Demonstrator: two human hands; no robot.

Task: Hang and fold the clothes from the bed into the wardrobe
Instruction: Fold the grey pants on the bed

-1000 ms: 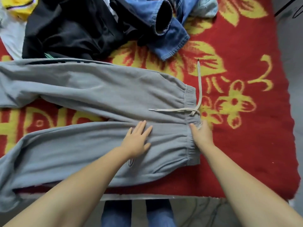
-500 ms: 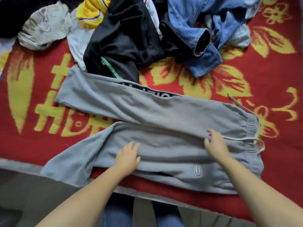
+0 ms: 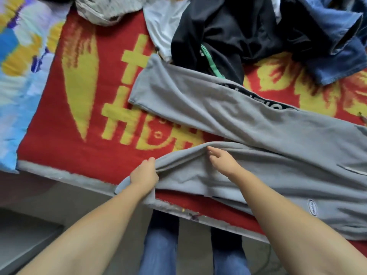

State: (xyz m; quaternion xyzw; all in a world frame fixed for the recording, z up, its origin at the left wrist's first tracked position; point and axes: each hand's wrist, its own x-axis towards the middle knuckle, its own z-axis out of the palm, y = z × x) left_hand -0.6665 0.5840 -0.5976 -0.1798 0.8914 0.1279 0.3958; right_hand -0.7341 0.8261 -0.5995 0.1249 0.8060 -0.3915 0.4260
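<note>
**Mia:** What is on the bed (image 3: 83, 155)?

**Sam:** One big red and yellow blanket (image 3: 83, 92) covers it. One pair of grey trousers (image 3: 268, 139) lies flat on top, near the front edge. It has two legs. The far leg (image 3: 188, 100) lies straight. The near leg (image 3: 198, 171) is bunched up.

**Mia:** What are the hands doing?

**Sam:** The left hand (image 3: 144, 175) is closed on the end of the near leg, right at the bed's edge. The right hand (image 3: 222, 159) is half open and rests on the same leg, where the cloth rises in a hump.

**Mia:** How should the fold go?

**Sam:** I think the near leg should be lifted over onto the far one. Match the edges, pull the cloth smooth, then press it flat. Don't let the end slip off the bed.

**Mia:** What else is waiting?

**Sam:** A pile at the back. I count one black top (image 3: 228, 36), one blue denim piece (image 3: 333, 46), one white piece (image 3: 164, 24) and one pale crumpled piece (image 3: 107, 8). More may hide underneath. I can't see the wardrobe.
</note>
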